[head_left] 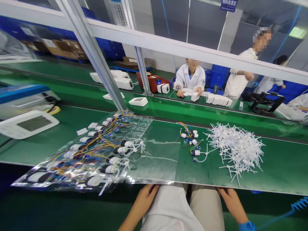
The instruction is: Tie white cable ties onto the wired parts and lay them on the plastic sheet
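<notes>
My left hand (145,199) rests on my left thigh just under the green bench edge, fingers stretched flat, holding nothing. My right hand (231,199) lies on my right thigh the same way, fingers flat, a blue strap at its wrist. On the bench above them lies a clear plastic bag (154,154) with several small white cylindrical parts with coloured wires (96,147). A few loose wired parts (192,141) lie in the middle. A heap of white T-shaped plastic tubes (237,149) sits to the right.
A white device with a screen (26,123) stands at the left, more white units (138,101) on the conveyor behind. A slanted metal post (96,57) rises from the bench. People in white coats (190,78) work across the line. A blue coiled cord (297,205) hangs at lower right.
</notes>
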The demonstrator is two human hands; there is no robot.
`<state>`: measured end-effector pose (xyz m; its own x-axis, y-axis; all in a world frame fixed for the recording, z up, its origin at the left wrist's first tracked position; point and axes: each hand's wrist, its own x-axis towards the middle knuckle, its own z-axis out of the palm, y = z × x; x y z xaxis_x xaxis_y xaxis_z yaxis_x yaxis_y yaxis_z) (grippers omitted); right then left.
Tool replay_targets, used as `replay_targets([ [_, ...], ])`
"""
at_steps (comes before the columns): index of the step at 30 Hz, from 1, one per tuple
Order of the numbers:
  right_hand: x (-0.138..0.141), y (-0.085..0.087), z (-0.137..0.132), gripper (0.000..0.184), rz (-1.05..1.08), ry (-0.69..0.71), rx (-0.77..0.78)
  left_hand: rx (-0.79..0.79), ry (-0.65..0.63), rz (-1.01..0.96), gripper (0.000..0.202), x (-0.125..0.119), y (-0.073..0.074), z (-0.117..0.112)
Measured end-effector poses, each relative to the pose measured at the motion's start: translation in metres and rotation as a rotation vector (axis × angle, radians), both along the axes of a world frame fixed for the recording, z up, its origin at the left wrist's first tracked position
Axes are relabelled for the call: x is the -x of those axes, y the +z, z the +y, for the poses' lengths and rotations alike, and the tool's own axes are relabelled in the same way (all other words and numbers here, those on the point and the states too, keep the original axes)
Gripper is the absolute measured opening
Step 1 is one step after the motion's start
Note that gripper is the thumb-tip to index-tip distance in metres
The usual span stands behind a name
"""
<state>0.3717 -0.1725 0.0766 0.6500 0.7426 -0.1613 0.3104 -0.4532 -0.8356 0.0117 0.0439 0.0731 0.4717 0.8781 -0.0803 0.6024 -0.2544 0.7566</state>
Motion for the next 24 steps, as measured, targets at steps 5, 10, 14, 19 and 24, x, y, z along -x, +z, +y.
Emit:
replay_targets([
  [5, 0.007, 0.070, -0.023, 0.036, 0.117, 0.502, 0.120, 0.249, -0.239, -0.191, 0.038, 0.028, 0.049, -0.038],
  [10, 0.034, 0.110, 0.030, 0.039, 0.152, 0.666, -0.186, 0.189, -0.699, -0.295, 0.029, -0.027, 0.133, -0.023],
  [14, 0.042, 0.083, 0.081, 0.049, -0.048, 0.145, -0.383, -0.234, -0.692, -0.176, 0.042, -0.108, 0.138, -0.003],
  [19, 0.024, 0.044, 0.099, 0.059, -0.016, -0.039, -0.330, -0.390, -0.536, 0.291, 0.083, -0.163, 0.118, 0.015],
  [24, 0.007, 0.033, 0.094, 0.059, 0.059, -0.033, -0.321, -0.481, -0.527, 0.396, 0.027, -0.167, 0.125, 0.019],
])
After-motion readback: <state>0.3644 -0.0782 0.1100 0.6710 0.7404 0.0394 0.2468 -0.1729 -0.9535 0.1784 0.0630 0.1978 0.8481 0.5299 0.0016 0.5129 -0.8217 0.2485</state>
